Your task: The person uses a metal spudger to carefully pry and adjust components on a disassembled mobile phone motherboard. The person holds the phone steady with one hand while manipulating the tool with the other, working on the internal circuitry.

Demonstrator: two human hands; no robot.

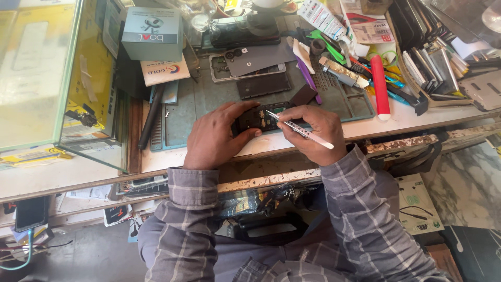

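At your far left stands a glass-fronted display case with a pale green frame (78,78), and beside it a grey-green cardboard box (152,33) sits on top of a white printed card (165,70); a long black pen-like tool (151,117) lies along the left edge of the grey-green rubber work mat (193,102). Your left hand (216,137) curls firmly around the left end of a small black opened phone with its back cover off (261,117), thumb pressed on its near edge, so the device is pinned flat on the mat's front edge, just ahead of your chest. Since its dark circuit board with small gold contacts is bare, I judge that opening it is done and the inner work is under way. Behind it, further up the mat, lie a silver phone frame with a grey back panel (248,65) and a separate flat black rectangular panel (263,85), both apart from your hands. Your right hand (315,133) pinches thin silver metal tweezers (297,128) in a tight pen-like grip, the tip touching the board's upper right part; whether it holds any piece I cannot tell. Reassembly looks not yet begun. To the right lie a red cylindrical marker-like stick (380,86) and a wooden tray of upright flat parts (428,68).
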